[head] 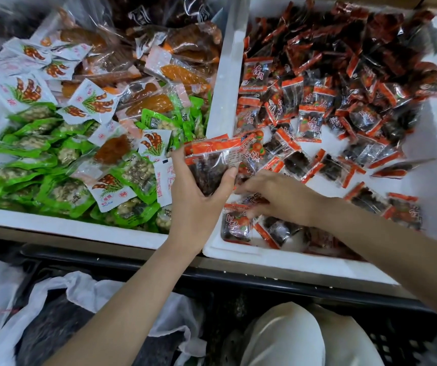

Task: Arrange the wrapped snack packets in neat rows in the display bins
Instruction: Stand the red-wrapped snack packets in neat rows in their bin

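Knee [288,339] nearest; L hand [198,199] clamps red packets [212,167] for rowing; R hand [275,196] at bin [264,260] front edge, grip unclear.

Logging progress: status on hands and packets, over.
Left hand grips orange-edged packet stack. Right hand at loose packets, white bin corner; grip blurred. Pile beyond unsorted.

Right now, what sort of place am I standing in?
Most likely a shop or market stall selling loose snacks: the left foam bin holds heaped green packets, the right foam bin red-edged packets, and the left hand grips a stack of those.
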Tool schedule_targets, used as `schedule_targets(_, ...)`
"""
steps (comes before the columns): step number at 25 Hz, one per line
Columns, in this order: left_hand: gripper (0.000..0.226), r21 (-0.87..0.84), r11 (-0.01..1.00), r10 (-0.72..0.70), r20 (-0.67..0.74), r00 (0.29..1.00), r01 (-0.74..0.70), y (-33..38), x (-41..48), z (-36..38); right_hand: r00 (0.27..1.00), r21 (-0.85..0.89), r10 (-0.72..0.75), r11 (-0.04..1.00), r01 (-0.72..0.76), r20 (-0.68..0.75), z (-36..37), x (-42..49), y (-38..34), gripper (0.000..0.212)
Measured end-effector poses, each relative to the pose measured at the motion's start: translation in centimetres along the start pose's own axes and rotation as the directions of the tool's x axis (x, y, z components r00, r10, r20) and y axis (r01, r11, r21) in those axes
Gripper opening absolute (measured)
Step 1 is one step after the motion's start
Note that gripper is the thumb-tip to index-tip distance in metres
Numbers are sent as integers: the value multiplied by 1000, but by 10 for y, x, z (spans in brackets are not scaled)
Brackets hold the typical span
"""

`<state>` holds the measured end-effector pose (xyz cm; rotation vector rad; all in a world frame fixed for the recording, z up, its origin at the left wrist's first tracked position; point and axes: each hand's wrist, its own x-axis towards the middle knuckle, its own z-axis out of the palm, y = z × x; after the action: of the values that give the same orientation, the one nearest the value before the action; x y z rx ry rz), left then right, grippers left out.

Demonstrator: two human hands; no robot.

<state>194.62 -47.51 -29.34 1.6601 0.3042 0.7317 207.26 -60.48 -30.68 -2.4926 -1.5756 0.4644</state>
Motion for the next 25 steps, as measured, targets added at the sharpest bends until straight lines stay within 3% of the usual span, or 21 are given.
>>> schedule_targets(2,46,6,1000,-2,6,1000,2,0,0,0,993,-171,-45,983,64,112,0,-7,9,64)
schedule_targets(5,46,11,1000,-1,12,1000,1,1,0,-1,998,-353,-59,934,57,6,-3,-2,20,54)
schedule_targets(8,46,34,999,9,13,1000,-10,2,0,-1,994,-253,44,965,-67,-95,-13,10,26,49)
schedule_targets(10,46,50,999,16,19,1000,-17,1,0,-1,995,-183,-35,983,17,-98,-12,15,24,49)
schedule_targets(12,48,55,998,14,12,1000,-15,1,0,-1,973,-171,-215,965,198,-86,-5,16,17,49)
schedule_targets(15,48,66,997,27,6,1000,-27,2,-1,-2,931,-298,-364,893,338,-36,7,14,15,48)
schedule_targets(19,45,76,997,24,-1,1000,-24,5,-2,0,947,-549,-232,832,75,-222,6,15,21,45)
schedule_targets(21,46,88,996,23,0,1000,-23,5,-3,2,977,-563,-128,826,9,-173,1,13,22,45)
schedule_targets(23,47,120,992,34,1,999,-33,5,-5,2,982,-573,-148,818,55,-118,-5,11,18,47)
schedule_targets(25,48,139,989,39,-4,999,-38,5,-5,3,948,-539,-310,811,226,-68,-3,9,17,41)
